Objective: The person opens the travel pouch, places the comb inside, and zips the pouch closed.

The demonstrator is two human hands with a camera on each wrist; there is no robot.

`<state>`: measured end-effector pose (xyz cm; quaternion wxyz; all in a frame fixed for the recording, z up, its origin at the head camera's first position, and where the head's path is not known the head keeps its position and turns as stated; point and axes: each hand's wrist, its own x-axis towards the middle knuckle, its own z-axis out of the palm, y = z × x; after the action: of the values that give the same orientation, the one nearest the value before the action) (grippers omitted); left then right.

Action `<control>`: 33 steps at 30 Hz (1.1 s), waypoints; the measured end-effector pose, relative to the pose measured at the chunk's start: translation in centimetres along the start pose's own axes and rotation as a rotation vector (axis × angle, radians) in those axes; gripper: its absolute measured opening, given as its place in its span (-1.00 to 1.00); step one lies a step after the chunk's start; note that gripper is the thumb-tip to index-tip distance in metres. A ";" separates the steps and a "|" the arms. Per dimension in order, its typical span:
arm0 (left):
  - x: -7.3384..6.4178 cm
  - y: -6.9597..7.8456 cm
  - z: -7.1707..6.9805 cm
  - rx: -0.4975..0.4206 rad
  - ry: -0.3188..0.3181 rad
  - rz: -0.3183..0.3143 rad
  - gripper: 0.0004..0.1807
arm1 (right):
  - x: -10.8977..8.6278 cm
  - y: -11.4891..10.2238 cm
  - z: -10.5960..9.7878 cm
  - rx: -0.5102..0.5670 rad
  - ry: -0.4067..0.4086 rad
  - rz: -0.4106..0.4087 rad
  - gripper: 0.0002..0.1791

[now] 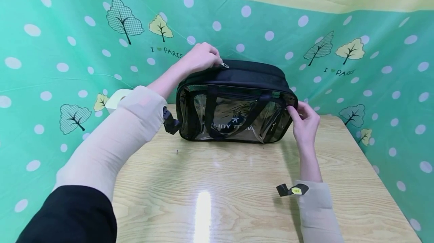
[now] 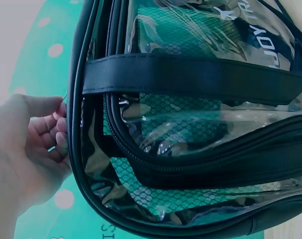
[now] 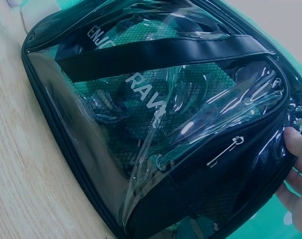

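Observation:
A black travel bag (image 1: 251,79) with clear plastic front, strap handles (image 1: 210,111) and white lettering stands upright on the table. My left hand (image 1: 202,56) reaches over its top and pinches the silver zipper pull (image 1: 224,64) between thumb and fingers. In the left wrist view, the fingertips of that hand (image 2: 34,144) are right at the bag's top rim. At the bag's right side, my right hand (image 1: 306,122) grips the edge, thumb on the front and fingers behind. A second zipper pull (image 3: 226,152) hangs on the front pocket in the right wrist view.
The wooden table (image 1: 244,175) extends toward me from the bag. Behind it hangs a green curtain (image 1: 257,20) with dots and trees. A white object (image 1: 115,98) shows partly behind my left forearm. Black straps (image 1: 171,121) hang from both wrists.

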<state>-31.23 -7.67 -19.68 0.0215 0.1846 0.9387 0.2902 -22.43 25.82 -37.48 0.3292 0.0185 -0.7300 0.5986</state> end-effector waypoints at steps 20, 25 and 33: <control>-1.4 -2.7 -0.7 -0.044 0.018 -0.050 -0.74 | 0.2 0.0 -0.3 0.007 -0.001 0.032 -0.79; -1.8 -3.5 -0.8 -0.072 0.032 -0.067 -0.74 | 0.2 0.0 -0.3 0.006 -0.002 0.025 -0.80; -2.5 -4.9 -1.0 -0.096 0.040 -0.090 -0.74 | 0.2 0.1 -0.1 -0.002 -0.010 -0.002 -0.79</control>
<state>-30.71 -12.85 -21.68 0.0244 0.1350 0.9313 0.3374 -22.59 26.06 -37.47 0.3264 0.0219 -0.7323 0.5973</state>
